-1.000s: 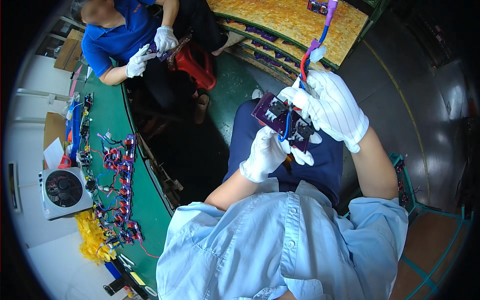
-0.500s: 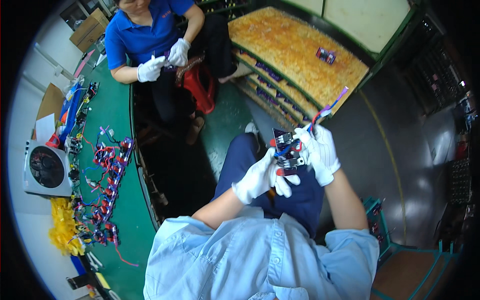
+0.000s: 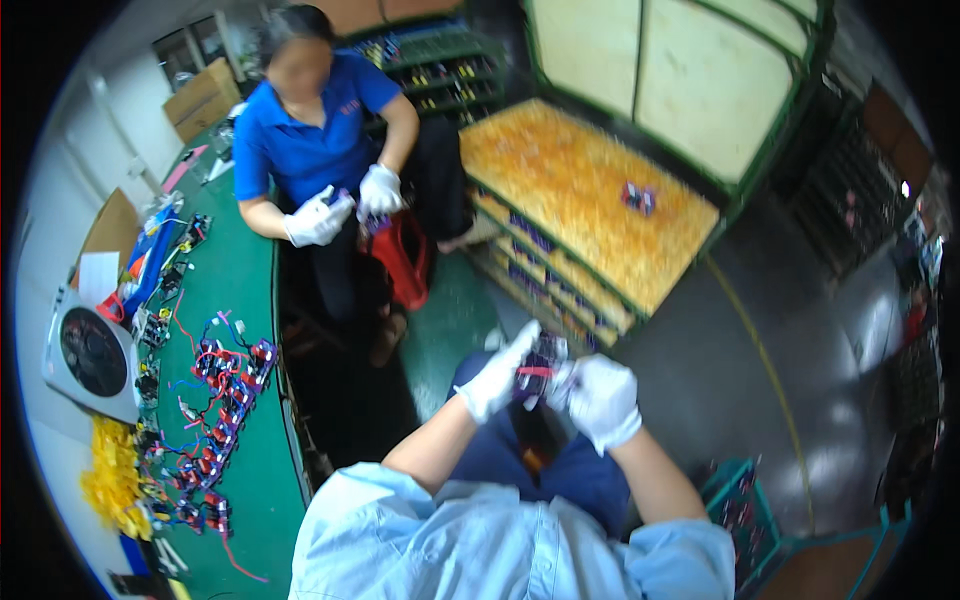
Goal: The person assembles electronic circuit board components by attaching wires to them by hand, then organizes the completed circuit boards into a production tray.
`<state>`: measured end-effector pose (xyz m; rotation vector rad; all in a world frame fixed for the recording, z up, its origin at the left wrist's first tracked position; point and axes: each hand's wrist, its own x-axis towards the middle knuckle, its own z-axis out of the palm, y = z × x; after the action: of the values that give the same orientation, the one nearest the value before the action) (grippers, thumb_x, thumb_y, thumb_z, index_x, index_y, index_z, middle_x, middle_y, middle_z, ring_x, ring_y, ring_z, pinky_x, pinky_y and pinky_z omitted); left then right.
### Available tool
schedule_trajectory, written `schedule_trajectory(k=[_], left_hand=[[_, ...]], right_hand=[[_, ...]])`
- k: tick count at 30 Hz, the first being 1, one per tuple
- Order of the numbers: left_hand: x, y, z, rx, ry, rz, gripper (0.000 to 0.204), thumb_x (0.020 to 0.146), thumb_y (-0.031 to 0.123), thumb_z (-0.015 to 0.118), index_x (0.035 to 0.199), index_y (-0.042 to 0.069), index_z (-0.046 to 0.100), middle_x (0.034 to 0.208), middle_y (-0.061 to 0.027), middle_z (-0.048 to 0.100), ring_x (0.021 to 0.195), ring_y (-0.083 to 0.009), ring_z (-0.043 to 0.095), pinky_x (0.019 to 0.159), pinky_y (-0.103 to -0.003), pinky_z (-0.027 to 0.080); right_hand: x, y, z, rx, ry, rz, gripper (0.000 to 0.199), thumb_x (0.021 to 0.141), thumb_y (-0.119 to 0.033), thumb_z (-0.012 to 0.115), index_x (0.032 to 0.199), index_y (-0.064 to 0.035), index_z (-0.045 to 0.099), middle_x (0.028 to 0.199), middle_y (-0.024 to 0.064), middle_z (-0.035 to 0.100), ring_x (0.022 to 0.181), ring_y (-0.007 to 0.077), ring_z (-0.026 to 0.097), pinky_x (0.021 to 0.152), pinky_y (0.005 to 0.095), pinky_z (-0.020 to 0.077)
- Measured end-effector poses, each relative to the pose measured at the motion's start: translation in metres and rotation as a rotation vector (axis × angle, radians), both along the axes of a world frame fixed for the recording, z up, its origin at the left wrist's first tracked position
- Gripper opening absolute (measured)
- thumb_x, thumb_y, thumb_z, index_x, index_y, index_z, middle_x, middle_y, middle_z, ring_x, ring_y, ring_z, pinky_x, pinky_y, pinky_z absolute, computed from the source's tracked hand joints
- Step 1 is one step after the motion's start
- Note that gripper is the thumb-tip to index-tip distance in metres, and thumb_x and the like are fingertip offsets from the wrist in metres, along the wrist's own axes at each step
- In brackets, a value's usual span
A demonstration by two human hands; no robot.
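Head view: purple circuit board (image 3: 540,358) above lap (image 3: 590,482). Gloved left hand (image 3: 496,382): grip closed round board's left side. Gloved right hand (image 3: 603,400) at right side: blurred, cannot tell whether grip pinches. Board likely light, stiff, fragile; best held by edges.

Motion blur softens the gloved right hand (image 3: 604,402); glare streaks the grey floor (image 3: 690,380) at frame right; shadow blackens beside the green workbench (image 3: 258,490); dark fisheye vignetting rounds the corners.
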<state>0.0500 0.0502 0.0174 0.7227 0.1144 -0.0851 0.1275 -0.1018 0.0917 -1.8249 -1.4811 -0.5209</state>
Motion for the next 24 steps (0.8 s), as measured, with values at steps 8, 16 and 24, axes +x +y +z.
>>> schedule_trajectory(k=[8, 16, 24], left_hand=[[-0.016, -0.047, -0.023, -0.174, 0.191, -0.188, 0.077, 0.080, 0.068, 0.023, 0.107, 0.001, 0.050, 0.086, -0.0182, 0.061, 0.079, -0.0293, 0.062, 0.069, -0.038, 0.052], [-0.026, -0.074, -0.046, 0.989, -0.167, 0.778, 0.061, 0.076, 0.010, 0.056, 0.129, -0.003, 0.028, 0.127, -0.0186, 0.039, 0.115, -0.0263, 0.042, 0.096, -0.033, 0.034], [-0.019, -0.044, -0.054, 0.483, 0.112, 0.407, 0.042, 0.093, 0.032, 0.034, 0.114, -0.001, 0.047, 0.104, -0.0112, 0.057, 0.091, -0.0181, 0.056, 0.082, -0.029, 0.044]], right_hand=[[0.004, -0.018, -0.015, -0.164, 0.519, -0.027, 0.022, 0.079, -0.012, 0.059, 0.059, -0.0039, 0.054, 0.053, 0.0075, 0.053, 0.042, 0.0164, 0.051, 0.040, 0.0303, 0.0385], [-0.001, -0.009, -0.033, 0.019, 1.610, -0.181, 0.019, 0.083, -0.025, 0.056, 0.082, -0.0051, 0.056, 0.060, 0.0027, 0.053, 0.038, 0.0105, 0.047, 0.032, 0.0229, 0.0347], [-0.016, -0.013, -0.047, -0.067, 0.885, -0.031, 0.017, 0.085, -0.019, 0.051, 0.081, -0.0024, 0.055, 0.056, 0.0087, 0.055, 0.043, 0.0202, 0.055, 0.039, 0.0318, 0.0427]])
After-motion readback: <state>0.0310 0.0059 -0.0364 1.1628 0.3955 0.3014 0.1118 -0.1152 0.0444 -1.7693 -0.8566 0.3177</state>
